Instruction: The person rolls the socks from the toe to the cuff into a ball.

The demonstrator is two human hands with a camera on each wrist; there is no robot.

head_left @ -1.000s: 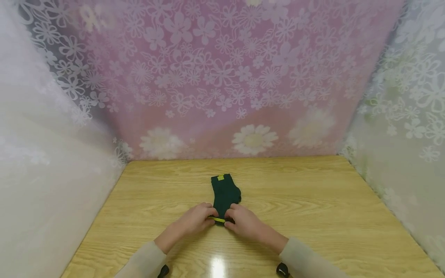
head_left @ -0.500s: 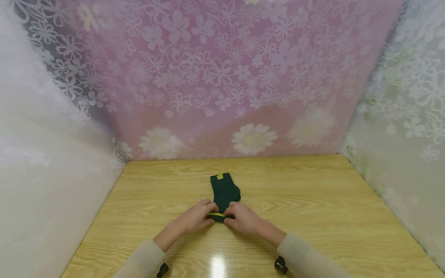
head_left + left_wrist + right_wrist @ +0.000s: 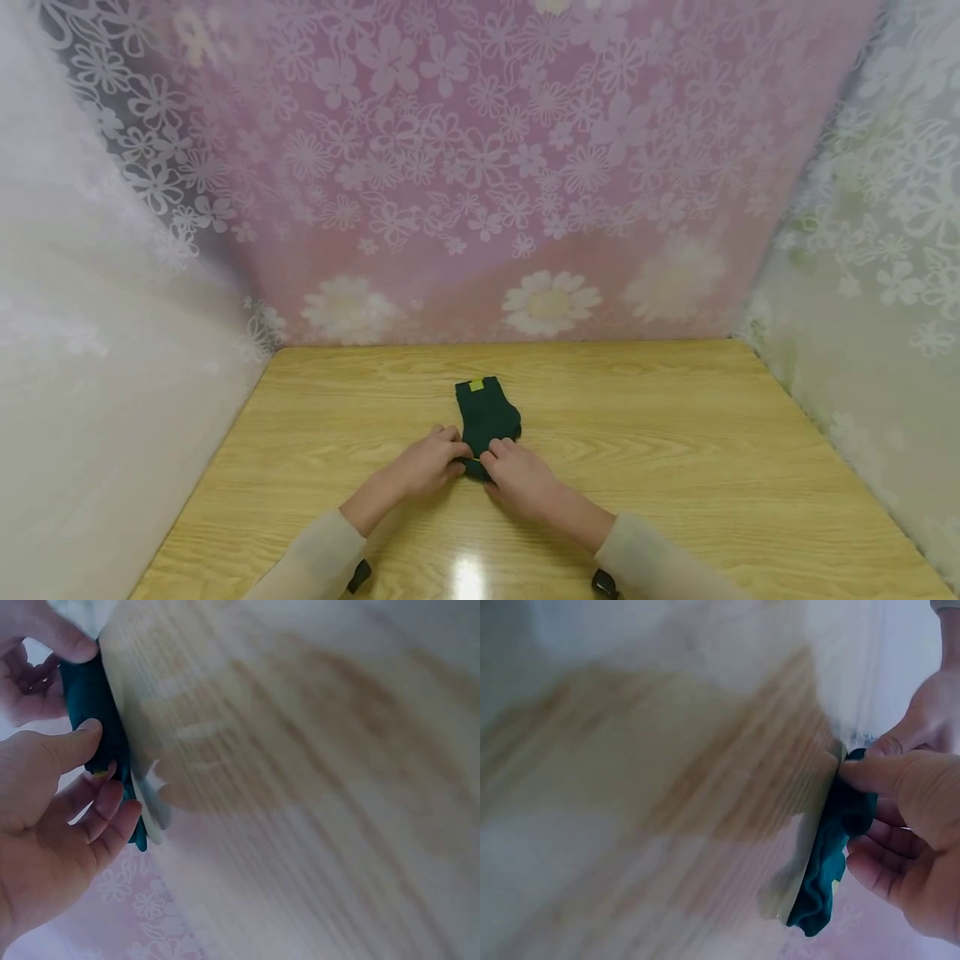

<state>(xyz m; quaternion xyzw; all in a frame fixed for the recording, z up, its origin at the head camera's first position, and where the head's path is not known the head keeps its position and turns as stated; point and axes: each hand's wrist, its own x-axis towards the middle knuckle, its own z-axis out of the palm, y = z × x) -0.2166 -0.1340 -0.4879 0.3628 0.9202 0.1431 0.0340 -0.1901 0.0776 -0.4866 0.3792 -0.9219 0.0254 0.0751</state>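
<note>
Head view: the dark green sock (image 3: 489,415) lies on the wood-grain table (image 3: 637,417), its cuff pointing away from you and its heel bulging to the right. A small yellow patch (image 3: 477,385) sits at the cuff, on the far end of the sock. (Whether this is one sock or two stacked, you cannot tell from these views.) The sock's near end is turned up into a thick fold, and both your hands are on it. Your left hand (image 3: 429,463) pinches the left of that fold between thumb and fingers; your right hand (image 3: 522,477) pinches the right of it. They are near each other, with a short stretch of green fabric between them.

In the left wrist view, your left thumb presses on the rolled fabric with the fingers on its other side, and a speck of yellow shows beside them. In the right wrist view, your right thumb lies on the sock and the fingers bend in behind it; the fabric's edge looks wavy there.

Beyond the sock rises a pink cloth (image 3: 525,167) printed with white flowers. To its left and right stand a pale left cloth (image 3: 112,350) and a floral right cloth (image 3: 885,333). Nearer to you than the sock are your pale sleeves (image 3: 318,554) and a bright glare (image 3: 469,575) on the tabletop.
</note>
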